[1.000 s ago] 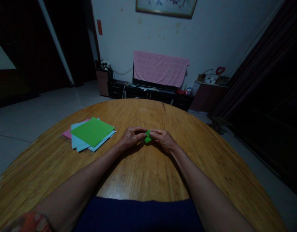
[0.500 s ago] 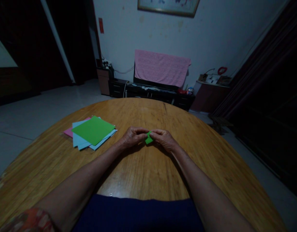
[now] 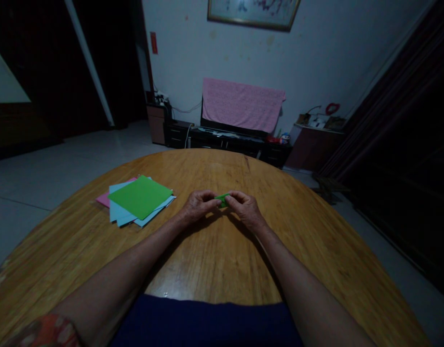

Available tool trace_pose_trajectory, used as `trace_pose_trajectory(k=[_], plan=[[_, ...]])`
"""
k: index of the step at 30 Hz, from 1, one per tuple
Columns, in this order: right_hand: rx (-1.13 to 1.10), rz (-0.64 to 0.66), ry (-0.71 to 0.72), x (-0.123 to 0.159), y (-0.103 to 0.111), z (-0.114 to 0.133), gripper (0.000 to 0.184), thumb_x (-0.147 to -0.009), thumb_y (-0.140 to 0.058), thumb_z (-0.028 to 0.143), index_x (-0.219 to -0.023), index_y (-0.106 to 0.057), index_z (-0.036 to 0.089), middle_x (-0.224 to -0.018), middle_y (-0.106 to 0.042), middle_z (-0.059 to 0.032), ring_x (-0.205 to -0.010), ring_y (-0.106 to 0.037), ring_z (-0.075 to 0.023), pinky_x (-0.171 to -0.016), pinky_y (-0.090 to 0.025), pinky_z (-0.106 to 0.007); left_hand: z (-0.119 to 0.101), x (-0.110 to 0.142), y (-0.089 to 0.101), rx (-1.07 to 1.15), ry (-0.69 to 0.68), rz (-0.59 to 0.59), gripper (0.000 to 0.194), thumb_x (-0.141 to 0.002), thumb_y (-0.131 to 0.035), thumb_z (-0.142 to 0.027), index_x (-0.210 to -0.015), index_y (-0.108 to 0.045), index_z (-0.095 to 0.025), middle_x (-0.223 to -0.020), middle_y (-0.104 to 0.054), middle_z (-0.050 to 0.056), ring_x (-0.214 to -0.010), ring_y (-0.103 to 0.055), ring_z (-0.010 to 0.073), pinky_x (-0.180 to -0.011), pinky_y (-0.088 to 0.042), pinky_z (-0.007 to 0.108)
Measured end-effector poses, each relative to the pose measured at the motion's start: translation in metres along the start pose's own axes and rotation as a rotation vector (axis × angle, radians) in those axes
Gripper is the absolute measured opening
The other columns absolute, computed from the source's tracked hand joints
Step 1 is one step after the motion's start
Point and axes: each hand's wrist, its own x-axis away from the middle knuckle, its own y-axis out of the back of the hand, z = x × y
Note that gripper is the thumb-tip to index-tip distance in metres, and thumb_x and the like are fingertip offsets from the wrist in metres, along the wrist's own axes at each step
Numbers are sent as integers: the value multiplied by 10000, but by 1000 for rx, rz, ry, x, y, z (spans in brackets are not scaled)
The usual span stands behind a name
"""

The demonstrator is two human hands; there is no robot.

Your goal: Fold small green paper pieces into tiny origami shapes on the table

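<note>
A small folded piece of green paper is pinched between both of my hands near the middle of the round wooden table. My left hand grips its left end with closed fingertips. On the other end, my right hand has its fingers closed too. Most of the folded piece is hidden by my fingers. Both forearms rest on the tabletop.
A stack of coloured paper sheets, green on top of light blue and pink, lies to the left of my hands. Beyond the table stand a low dark cabinet with a pink cloth draped over it, and a side table at the right.
The folded green piece has turned flatter and shows less between my fingers. My hands stay in nearly the same spot. The view has shifted slightly.
</note>
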Motion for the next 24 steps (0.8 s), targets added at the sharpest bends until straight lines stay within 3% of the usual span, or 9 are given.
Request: trace_pose_trajectory(k=[5, 13, 18, 24], plan=[[-10, -5, -20, 0, -1, 1, 244, -712, -734, 385, -831, -699, 175, -768, -684, -32, -655, -624, -155, -598, -506, -281, 3, -4, 2, -100, -62, -22, 243, -692, -758, -367, -774, -697, -145, -715, -665, 55, -652, -603, 147, -596, -478, 257], [-86, -8, -52, 4, -6, 6, 261, -699, -751, 385, -834, -703, 168, -758, -672, -24, -652, -617, -146, -608, -535, -295, 6, -2, 1, -84, -48, -5, 244, -720, -722, -392, -777, -703, -156, -690, -635, 31, -603, -557, 118, -557, -420, 237], [-53, 3, -36, 0, 0, 1, 398, -673, -770, 376, -1029, -684, 221, -839, -671, -13, -706, -643, -161, -644, -543, -327, 9, -4, 3, -5, -26, -4, 237, -715, -731, -385, -755, -687, -155, -624, -589, 7, -549, -522, 100, -537, -393, 235], [11, 86, -3, -4, 9, -1, 425, -670, -770, 326, -1079, -674, 264, -980, -685, -30, -839, -657, -190, -720, -543, -356, 4, -6, 9, 15, 6, 7, 216, -695, -748, -354, -722, -682, -150, -594, -581, 1, -525, -492, 88, -540, -374, 235]])
